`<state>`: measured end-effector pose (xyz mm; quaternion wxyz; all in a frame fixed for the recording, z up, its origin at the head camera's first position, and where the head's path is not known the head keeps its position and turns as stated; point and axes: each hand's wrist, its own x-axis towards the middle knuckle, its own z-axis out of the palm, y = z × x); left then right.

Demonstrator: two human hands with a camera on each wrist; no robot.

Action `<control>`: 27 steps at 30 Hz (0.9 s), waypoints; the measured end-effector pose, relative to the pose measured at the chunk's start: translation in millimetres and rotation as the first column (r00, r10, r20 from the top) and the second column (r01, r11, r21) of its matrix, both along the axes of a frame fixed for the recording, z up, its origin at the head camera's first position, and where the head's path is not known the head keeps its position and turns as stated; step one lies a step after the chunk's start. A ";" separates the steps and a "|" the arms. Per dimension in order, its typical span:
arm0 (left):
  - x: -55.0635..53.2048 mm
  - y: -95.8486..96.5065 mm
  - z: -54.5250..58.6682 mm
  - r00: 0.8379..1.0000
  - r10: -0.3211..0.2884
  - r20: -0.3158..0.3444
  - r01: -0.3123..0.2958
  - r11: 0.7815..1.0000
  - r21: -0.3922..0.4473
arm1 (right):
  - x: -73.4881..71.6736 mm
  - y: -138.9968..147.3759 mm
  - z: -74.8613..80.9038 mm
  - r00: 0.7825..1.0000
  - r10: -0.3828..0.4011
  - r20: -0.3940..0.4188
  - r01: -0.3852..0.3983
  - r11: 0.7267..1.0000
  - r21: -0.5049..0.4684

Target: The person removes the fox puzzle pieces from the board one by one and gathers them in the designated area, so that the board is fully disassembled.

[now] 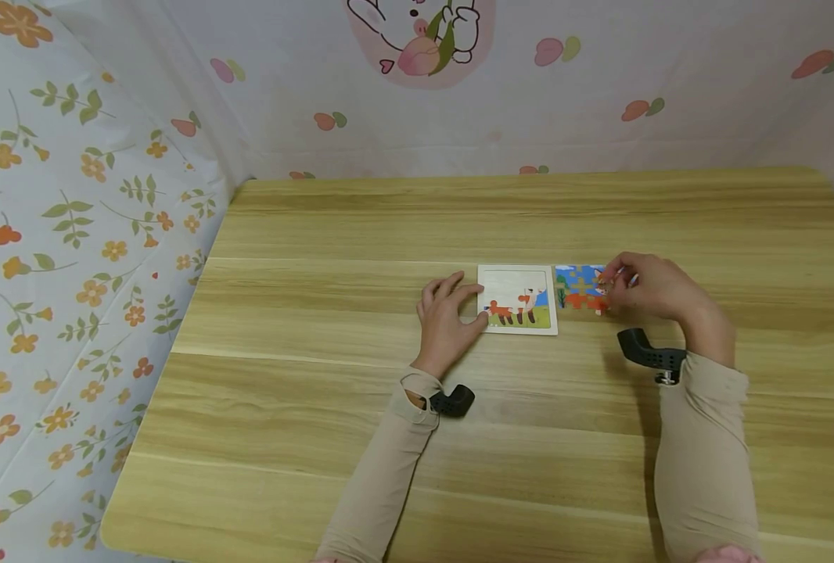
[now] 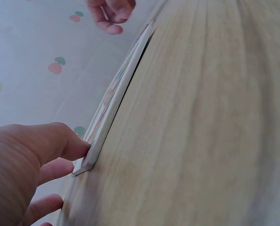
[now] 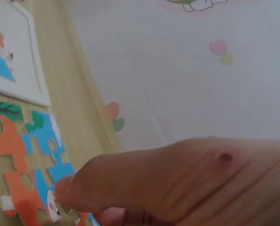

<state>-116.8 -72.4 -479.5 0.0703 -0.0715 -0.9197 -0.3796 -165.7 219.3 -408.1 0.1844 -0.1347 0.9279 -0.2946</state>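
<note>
A square puzzle board (image 1: 517, 280) with a pale frame lies flat on the table; joined pieces along its lower part show orange animal bodies with dark legs on green. My left hand (image 1: 447, 322) rests at the board's left side, its fingers spread and the thumb touching the edge. To the board's right lie several loose jigsaw pieces (image 3: 18, 197) in blue, orange and green. Over their right end, my right hand (image 1: 652, 288) pinches a puzzle piece with a white-and-orange animal face (image 3: 52, 203), which thumb and fingers partly hide.
The wooden table (image 1: 318, 313) extends around the board on every side. A white cloth with printed fruit (image 1: 431, 117) hangs behind its far edge, and a flowered cloth (image 1: 93, 266) hangs at the left. Both wrists carry a black camera mount (image 1: 649, 352).
</note>
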 end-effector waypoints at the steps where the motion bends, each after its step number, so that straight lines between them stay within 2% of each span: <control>1: 0.0 0.0 0.0 1.000 0.000 0.000 0.000 1.000 -0.001 | 0.3 -1.3 1.6 1.000 0.003 -0.009 -0.003 1.000 -0.005; 14: 0.1 -0.7 1.2 1.000 -0.007 0.001 0.007 1.000 0.014 | -0.1 -40.7 2.6 0.998 0.066 -0.023 -0.067 0.997 -0.040; 22: 0.0 0.9 1.8 1.000 -0.007 0.003 0.006 1.000 0.021 | -1.3 -65.7 -7.0 0.988 0.147 -0.045 -0.146 0.989 0.010; 27: 1.7 1.6 1.3 1.000 -0.002 0.006 0.002 1.000 0.019 | -1.6 -71.0 -15.1 0.986 0.165 -0.013 -0.165 0.986 0.016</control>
